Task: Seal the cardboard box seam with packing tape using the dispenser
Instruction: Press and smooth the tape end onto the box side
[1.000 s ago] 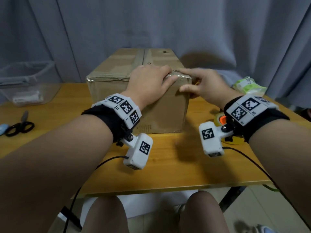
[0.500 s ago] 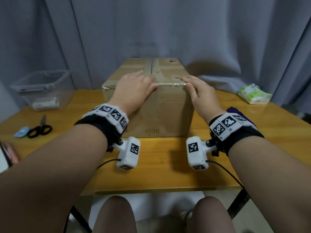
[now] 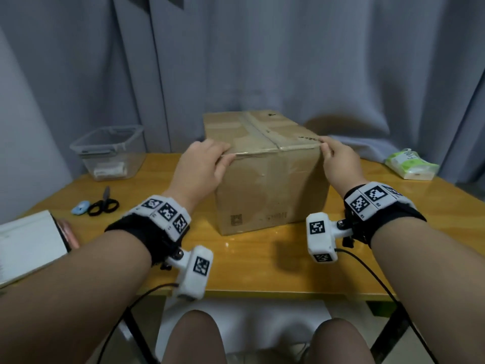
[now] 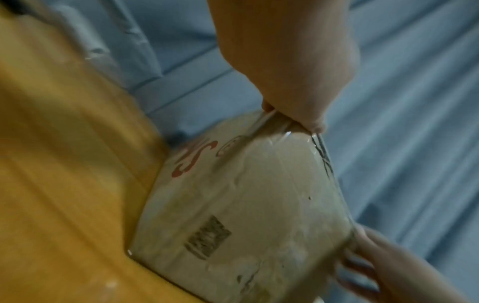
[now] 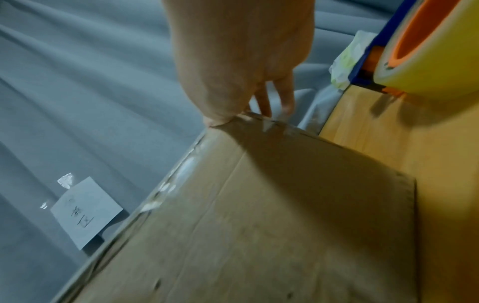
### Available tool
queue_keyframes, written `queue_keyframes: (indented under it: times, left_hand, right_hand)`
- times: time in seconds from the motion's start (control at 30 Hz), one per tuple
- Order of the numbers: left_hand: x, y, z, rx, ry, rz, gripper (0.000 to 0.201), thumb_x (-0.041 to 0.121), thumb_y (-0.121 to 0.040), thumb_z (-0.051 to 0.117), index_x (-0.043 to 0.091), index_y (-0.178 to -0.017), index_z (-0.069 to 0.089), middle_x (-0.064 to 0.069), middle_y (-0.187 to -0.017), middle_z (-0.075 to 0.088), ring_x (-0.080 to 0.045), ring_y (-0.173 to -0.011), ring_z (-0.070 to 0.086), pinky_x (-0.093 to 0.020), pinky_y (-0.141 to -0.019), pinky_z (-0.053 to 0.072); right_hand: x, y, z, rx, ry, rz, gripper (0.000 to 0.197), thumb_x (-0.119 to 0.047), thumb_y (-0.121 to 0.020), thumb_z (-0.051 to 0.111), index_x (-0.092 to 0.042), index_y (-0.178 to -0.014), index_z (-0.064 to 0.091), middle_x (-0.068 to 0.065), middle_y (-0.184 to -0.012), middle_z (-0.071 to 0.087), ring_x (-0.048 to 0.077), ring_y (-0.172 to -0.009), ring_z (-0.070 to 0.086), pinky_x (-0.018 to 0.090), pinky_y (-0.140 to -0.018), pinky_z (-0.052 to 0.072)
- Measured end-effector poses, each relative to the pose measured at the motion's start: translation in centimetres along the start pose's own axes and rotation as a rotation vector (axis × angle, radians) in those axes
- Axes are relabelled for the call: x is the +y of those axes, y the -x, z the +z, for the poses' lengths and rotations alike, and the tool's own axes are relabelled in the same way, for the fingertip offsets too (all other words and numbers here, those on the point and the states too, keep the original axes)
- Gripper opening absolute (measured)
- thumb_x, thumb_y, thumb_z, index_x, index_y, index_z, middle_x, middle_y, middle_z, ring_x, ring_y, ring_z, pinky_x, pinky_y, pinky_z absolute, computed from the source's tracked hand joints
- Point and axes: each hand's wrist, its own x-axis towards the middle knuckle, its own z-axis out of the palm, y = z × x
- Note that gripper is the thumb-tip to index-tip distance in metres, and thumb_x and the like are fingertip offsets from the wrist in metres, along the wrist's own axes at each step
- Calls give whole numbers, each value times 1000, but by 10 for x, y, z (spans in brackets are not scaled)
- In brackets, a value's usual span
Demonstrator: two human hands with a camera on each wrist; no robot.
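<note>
Cardboard box [image 3: 265,179] stands on table [image 3: 262,271] between both hands, with clear tape [image 3: 296,147] along its near top edge. Left hand [image 3: 202,166] grips the near-left top corner, fingers on top and thumb on the front. Right hand [image 3: 338,164] pinches the near-right corner, probably on the tape end, though the view is blurry. Tape dispenser [image 5: 427,61] is just right of the right wrist.

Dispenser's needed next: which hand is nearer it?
Right. The right hand pinches the cardboard box's right top corner, on the dispenser's side; the left hand pinches the left corner, across the box.
</note>
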Motion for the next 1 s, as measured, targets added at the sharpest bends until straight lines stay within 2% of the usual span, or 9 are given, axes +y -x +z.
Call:
queue_keyframes:
  times: [0.07,0.17,0.23,0.33,0.43,0.53,0.63,0.83,1.0]
  left_hand:
    - [20,7,-4,13,26,102,40,34,-95,42,6,-111,65,-9,-100,66,-28,-91,61,-34,-81,46]
    - [39,9,-6,-22,106,171,41,29,-95,39,4,-117,63,-9,-102,63,-25,-95,60,-34,-85,48]
    - [44,8,-4,-48,150,245,43,27,-94,39,2,-122,60,-12,-108,62,-26,-100,60,-36,-90,48]
    - [45,2,-4,-144,190,368,46,25,-92,38,1,-127,55,-14,-120,59,-27,-110,56,-29,-100,39]
    - [33,-13,-8,-220,77,435,47,29,-90,41,11,-132,52,-6,-127,59,-22,-113,54,-28,-100,37]
    - [11,-29,-8,-306,-118,266,54,50,-90,47,30,-140,41,7,-141,48,-22,-128,39,-37,-105,28]
    - [4,-36,5,-394,-96,182,65,52,-88,53,31,-145,31,5,-149,37,-20,-140,26,-42,-116,15]
    - [20,-52,47,-235,-106,88,63,59,-85,50,31,-140,37,4,-127,47,-20,-119,40,-38,-103,29]
    - [34,-82,86,-202,-201,29,60,65,-82,48,31,-131,43,-1,-119,46,-25,-110,41,-41,-94,30]
  right_hand:
    - [-7,-3,0,-48,13,105,44,-24,-102,31,-12,-143,39,18,-144,43,33,-134,37,36,-107,31]
    - [-33,7,12,-210,-89,234,63,-57,-93,34,-31,-149,23,22,-158,5,36,-146,2,45,-118,10]
    - [-49,16,20,-273,-85,240,73,-73,-81,39,-41,-145,26,24,-157,-4,39,-146,2,48,-119,8]
    - [-62,20,23,-330,-79,195,69,-65,-78,49,-41,-141,35,24,-156,-6,39,-145,7,46,-119,11]
    - [-58,13,20,-364,-120,195,63,-52,-79,54,-40,-139,40,22,-156,0,36,-144,9,45,-119,11]
    - [-54,8,18,-374,-173,184,64,-51,-76,56,-42,-138,41,17,-155,4,34,-142,16,44,-118,14]
    - [-48,-1,17,-398,-252,170,69,-45,-80,58,-41,-144,32,14,-159,-1,27,-147,6,43,-119,11]
    - [-28,-34,9,-305,-290,73,57,-28,-93,57,-18,-146,37,4,-149,37,18,-138,33,25,-109,26]
    - [-11,-77,17,-247,-171,73,40,-26,-94,55,-9,-130,55,10,-132,57,24,-124,51,41,-107,39]
